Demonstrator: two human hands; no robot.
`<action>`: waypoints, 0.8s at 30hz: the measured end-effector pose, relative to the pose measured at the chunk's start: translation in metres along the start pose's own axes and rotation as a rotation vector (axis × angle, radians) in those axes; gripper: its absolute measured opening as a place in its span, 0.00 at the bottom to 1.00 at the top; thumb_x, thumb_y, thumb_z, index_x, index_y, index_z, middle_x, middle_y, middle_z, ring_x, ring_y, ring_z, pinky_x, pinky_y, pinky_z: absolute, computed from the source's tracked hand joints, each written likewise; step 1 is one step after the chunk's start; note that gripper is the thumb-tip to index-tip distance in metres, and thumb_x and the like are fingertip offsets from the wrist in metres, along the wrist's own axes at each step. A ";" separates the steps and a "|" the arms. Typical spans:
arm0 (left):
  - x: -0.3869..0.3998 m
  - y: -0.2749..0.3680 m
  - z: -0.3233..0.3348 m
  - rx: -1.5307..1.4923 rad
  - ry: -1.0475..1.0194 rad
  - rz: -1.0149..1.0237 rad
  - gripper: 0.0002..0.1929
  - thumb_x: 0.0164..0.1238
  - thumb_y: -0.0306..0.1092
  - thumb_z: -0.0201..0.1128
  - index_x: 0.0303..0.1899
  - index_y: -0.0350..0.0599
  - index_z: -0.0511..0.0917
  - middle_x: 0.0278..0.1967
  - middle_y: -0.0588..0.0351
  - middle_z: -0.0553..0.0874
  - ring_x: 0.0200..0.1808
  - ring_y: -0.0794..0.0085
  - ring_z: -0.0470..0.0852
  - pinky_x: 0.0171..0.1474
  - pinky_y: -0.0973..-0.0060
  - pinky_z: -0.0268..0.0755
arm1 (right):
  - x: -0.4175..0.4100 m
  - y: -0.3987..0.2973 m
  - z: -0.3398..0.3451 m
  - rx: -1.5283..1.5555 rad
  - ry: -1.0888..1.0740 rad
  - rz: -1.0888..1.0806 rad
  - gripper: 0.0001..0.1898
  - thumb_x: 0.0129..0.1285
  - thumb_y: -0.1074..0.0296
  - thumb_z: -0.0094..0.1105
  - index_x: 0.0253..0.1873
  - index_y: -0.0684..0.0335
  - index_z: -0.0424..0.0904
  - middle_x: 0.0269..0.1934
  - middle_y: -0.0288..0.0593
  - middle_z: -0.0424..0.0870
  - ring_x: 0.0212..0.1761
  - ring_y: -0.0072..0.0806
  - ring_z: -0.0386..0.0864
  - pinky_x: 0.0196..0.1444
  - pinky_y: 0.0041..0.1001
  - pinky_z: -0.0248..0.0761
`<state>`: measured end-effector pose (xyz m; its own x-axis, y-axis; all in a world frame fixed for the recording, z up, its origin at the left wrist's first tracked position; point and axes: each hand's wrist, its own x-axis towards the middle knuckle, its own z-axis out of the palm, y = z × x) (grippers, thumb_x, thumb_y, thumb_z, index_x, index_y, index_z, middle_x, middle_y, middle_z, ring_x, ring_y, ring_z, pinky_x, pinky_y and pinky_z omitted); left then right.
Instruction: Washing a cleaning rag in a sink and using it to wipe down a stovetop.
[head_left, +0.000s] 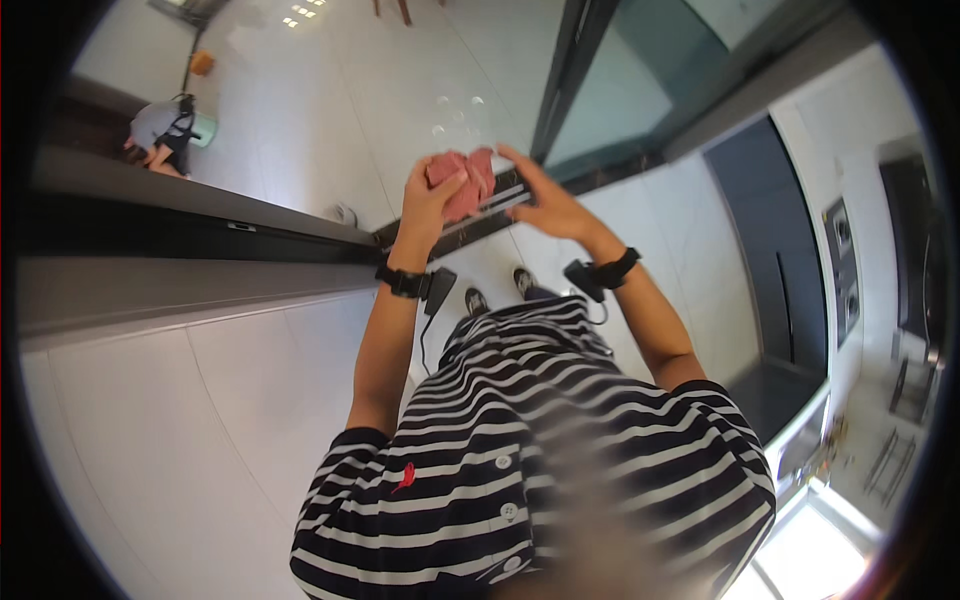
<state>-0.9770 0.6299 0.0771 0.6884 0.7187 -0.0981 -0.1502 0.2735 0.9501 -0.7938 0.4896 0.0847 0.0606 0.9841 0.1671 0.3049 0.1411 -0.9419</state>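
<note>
A crumpled pink cloth (469, 191) is gripped in my left hand (429, 195), with the thumb lying across its folds. To the right of it, my right hand (551, 202) has its fingers spread and nothing between them. Its fingertips are close to the cloth's edge but look apart from it. Both hands are held out before me, above the dark door track (502, 199) in the floor. Each wrist wears a black strap with a small device.
A dark-framed glass door (630, 82) stands ahead on the right, and a grey door frame (187, 217) on the left. Another person (161, 135) bends down beyond it, near a pale green bin (206, 131). Dark cabinets (772, 225) and a gas hob (844, 262) line the right side.
</note>
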 end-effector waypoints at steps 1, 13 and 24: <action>0.006 -0.002 0.005 -0.046 0.030 0.018 0.24 0.63 0.30 0.69 0.57 0.35 0.70 0.50 0.51 0.80 0.51 0.69 0.80 0.53 0.70 0.77 | -0.010 0.003 0.002 0.057 0.060 0.124 0.45 0.61 0.69 0.65 0.79 0.54 0.46 0.74 0.49 0.59 0.78 0.39 0.53 0.76 0.41 0.48; -0.033 -0.094 0.049 0.542 -0.510 0.296 0.23 0.65 0.23 0.64 0.61 0.39 0.70 0.54 0.56 0.78 0.55 0.70 0.77 0.55 0.72 0.75 | -0.191 0.052 0.063 0.997 0.894 0.288 0.28 0.68 0.60 0.63 0.68 0.59 0.63 0.53 0.45 0.80 0.53 0.35 0.82 0.52 0.37 0.81; -0.052 -0.128 0.105 0.640 -0.956 -0.385 0.23 0.75 0.44 0.60 0.20 0.49 0.64 0.17 0.65 0.68 0.20 0.82 0.65 0.25 0.80 0.57 | -0.590 -0.056 0.239 0.687 2.485 -0.514 0.28 0.64 0.71 0.64 0.67 0.58 0.63 0.61 0.44 0.74 0.61 0.39 0.77 0.54 0.47 0.78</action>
<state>-0.9192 0.4907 -0.0084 0.8972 -0.1757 -0.4052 0.3719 -0.1941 0.9078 -1.0741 -0.0734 -0.0308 0.5984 -0.7405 -0.3059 0.4848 0.6386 -0.5977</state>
